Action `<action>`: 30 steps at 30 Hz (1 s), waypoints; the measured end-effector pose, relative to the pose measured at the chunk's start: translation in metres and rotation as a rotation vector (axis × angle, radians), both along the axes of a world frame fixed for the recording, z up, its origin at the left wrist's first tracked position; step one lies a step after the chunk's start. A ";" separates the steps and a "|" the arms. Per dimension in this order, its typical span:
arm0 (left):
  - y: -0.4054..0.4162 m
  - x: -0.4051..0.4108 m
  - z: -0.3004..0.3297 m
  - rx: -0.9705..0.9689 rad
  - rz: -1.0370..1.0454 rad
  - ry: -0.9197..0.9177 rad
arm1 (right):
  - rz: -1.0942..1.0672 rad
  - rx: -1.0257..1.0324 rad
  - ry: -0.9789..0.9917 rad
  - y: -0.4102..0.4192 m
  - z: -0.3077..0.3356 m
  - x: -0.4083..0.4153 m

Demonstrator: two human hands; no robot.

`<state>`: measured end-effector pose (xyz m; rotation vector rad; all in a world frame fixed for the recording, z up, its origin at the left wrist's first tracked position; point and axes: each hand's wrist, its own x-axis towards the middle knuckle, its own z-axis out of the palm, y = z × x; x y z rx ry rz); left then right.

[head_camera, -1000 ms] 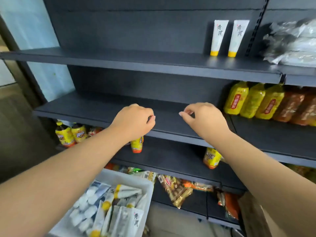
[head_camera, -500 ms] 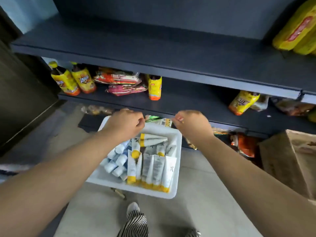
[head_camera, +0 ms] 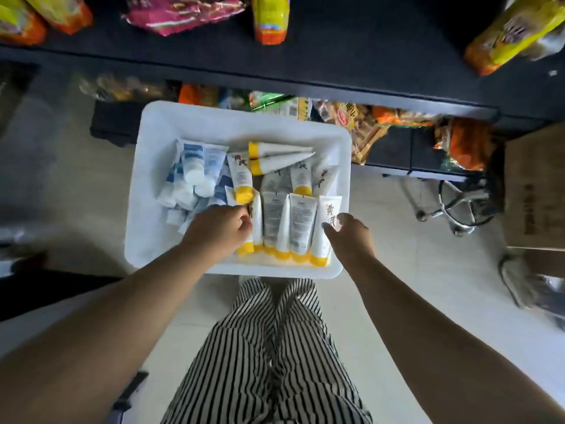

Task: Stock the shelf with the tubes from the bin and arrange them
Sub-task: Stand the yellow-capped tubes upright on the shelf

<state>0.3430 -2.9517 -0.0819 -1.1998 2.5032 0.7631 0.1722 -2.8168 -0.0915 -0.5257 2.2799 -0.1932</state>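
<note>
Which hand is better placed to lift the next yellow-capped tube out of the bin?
Right, probably. The right hand touches the outermost yellow-capped tube, which has free space beside it in the white bin. The left hand covers a tube wedged among others.

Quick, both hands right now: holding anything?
Left hand: fingers curled over the yellow-capped tubes in the white bin; grip unclear.
Right hand: touching the rightmost tube; grip unclear.

Your two forearms are bare from the lower corners of the view up to the wrists, with no sleeves, watch or rings showing. Your left hand (head_camera: 218, 229) and right hand (head_camera: 350, 237) wear no gloves. You wear loose trousers of thin fabric with narrow black-and-white vertical stripes (head_camera: 269, 356), creased between the legs.
</note>
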 end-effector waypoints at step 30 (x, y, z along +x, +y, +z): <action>0.095 -0.070 -0.088 0.566 0.754 0.237 | -0.515 -0.304 -0.126 0.020 -0.062 -0.002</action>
